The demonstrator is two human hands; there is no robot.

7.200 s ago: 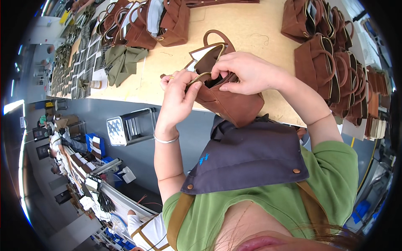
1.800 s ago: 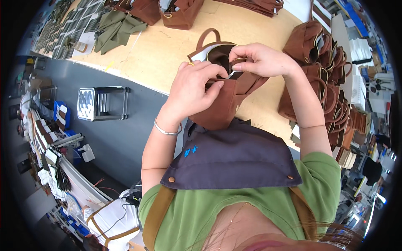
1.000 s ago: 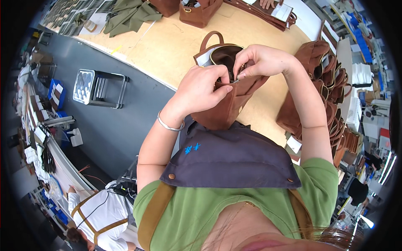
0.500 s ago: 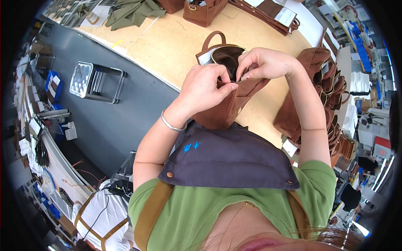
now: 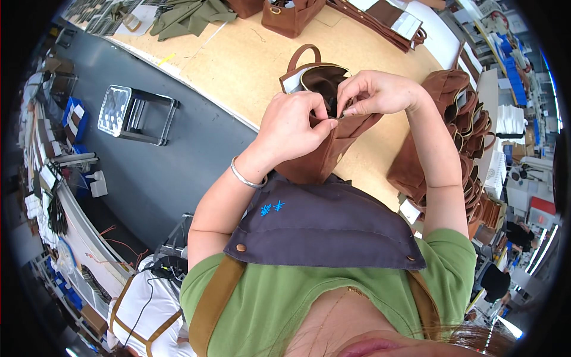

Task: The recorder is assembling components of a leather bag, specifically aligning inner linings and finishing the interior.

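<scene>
A brown handbag (image 5: 315,157) stands at the table's near edge, against my apron. Its mouth gapes, showing a dark lining, and one loop handle (image 5: 305,53) rises on the far side. My left hand (image 5: 297,122) pinches the near rim between thumb and forefinger. Close beside it, my right hand (image 5: 375,93) has its fingers closed on the same rim, near the zipper edge. The fingertips almost meet; any small part between them is too hidden to make out.
More brown bags (image 5: 455,131) are stacked at the right, and another bag (image 5: 291,18) stands at the far side of the table (image 5: 232,77). Olive cloth (image 5: 190,18) lies at the far left. A stool (image 5: 137,113) is on the floor leftward; a person in white (image 5: 148,303) is at the lower left.
Both hands keep their pinch on the bag's rim, with barely any movement. The fingertips have shifted very slightly.
</scene>
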